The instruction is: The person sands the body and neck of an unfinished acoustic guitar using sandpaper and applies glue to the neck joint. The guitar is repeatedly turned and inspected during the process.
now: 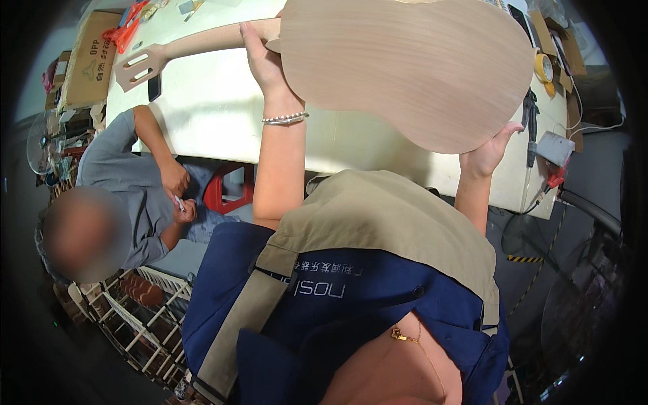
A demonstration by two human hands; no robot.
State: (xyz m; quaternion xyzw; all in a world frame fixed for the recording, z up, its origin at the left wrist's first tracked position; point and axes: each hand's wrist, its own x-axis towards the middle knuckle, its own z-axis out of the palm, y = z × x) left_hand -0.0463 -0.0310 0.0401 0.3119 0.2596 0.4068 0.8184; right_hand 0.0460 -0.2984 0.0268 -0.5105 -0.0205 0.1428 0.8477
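Left hand (268, 69) clasps a pale, fine-grained, curved-waist wooden guitar (405, 71) near its neck joint; right hand (483, 155), partly hidden, cups its rounded end.

At ten o'clock, a brown cardboard box (89, 64) carries dark printing on its visible side: a short group of Latin capitals, an emblem and a line of Chinese characters, all running at a slant up the panel.

Just below the centre, toward six o'clock, the wearer's navy shirt (378, 293) bears pale lettering that appears upside down from this view. Small Chinese characters form one row; larger, rounded Latin letters sit nearer six o'clock. A khaki strap (266, 304) hides part of the print at its nine o'clock end.

Between three and four o'clock, a marking strip (525, 258) shows diagonal black-and-yellow stripes.
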